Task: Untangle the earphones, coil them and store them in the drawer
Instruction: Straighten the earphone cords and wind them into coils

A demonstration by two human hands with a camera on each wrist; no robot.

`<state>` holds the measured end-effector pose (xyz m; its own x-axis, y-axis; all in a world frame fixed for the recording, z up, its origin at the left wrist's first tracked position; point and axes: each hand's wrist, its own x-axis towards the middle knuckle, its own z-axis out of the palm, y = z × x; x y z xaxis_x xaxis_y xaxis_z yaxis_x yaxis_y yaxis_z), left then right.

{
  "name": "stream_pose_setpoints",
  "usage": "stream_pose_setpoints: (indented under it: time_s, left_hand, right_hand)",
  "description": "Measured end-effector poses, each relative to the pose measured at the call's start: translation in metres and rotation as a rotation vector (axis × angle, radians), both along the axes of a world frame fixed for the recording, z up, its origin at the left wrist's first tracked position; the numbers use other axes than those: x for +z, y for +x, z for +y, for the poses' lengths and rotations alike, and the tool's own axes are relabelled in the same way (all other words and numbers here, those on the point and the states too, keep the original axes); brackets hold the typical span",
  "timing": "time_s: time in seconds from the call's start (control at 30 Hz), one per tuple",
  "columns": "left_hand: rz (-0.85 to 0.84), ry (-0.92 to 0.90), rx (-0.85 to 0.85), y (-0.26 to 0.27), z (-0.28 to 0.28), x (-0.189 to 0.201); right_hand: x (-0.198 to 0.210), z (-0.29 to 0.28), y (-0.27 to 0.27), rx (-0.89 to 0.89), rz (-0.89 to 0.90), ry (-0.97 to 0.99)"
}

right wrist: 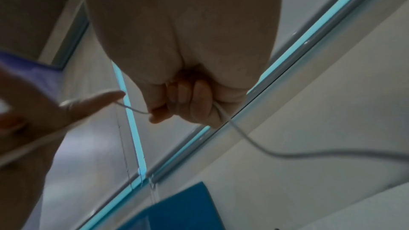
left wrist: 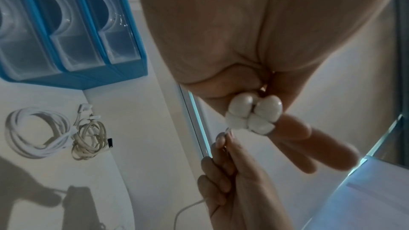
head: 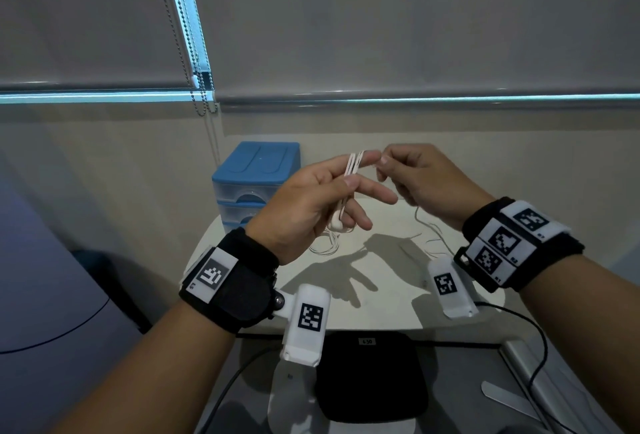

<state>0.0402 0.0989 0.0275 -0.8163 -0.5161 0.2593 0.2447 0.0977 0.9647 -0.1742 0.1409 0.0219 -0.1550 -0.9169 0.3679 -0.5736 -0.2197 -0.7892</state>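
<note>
Head view: earphone cord partly hidden behind left hand, looped over extended fingers, thumb clamping it; earbuds dangling below. Right hand fingers curled, pinching cord, above desk.

Both hands are raised above the white desk, well off its surface. The left hand has white earphones wound over its spread fingers, with the two buds hanging at the palm. The right hand, fingertip to fingertip with the left, pinches the thin cord, which trails down to loose loops near the desk's right edge. A blue drawer unit stands at the desk's far left corner. Another pale cable lies just under the left hand.
</note>
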Motion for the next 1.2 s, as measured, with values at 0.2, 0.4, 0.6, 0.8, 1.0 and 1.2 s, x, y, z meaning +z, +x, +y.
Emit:
stream_pose_setpoints:
  time_s: [0.2,0.4,0.6,0.8,1.0,1.2]
  left_hand:
    - [0.039,0.037,0.06,-0.003,0.002,-0.001]
    - [0.157,0.117,0.219,-0.008,-0.008,-0.006]
    - [-0.044,-0.14,0.235,-0.009,-0.009,-0.011]
    - [-0.029,-0.17,0.172,-0.011,-0.002,-0.009]
    - [0.054,-0.054,0.174,-0.011,-0.003,-0.001]
    - [0.16,0.065,0.261,-0.012,-0.006,-0.001]
  right_hand:
    - [-0.01,0.014,0.02,0.068,-0.018,0.08]
    - [-0.002,0.03,0.037,0.227,0.296,0.189]
    - [0.047,0.041,0.036,0.276,0.356,0.122]
    - [0.058,0.023,0.015,0.077,0.304,-0.024]
    - [0.013,0.01,0.003,0.075,0.071,0.098]
    - [-0.002,0.025,0.029,0.255,0.262,0.238]
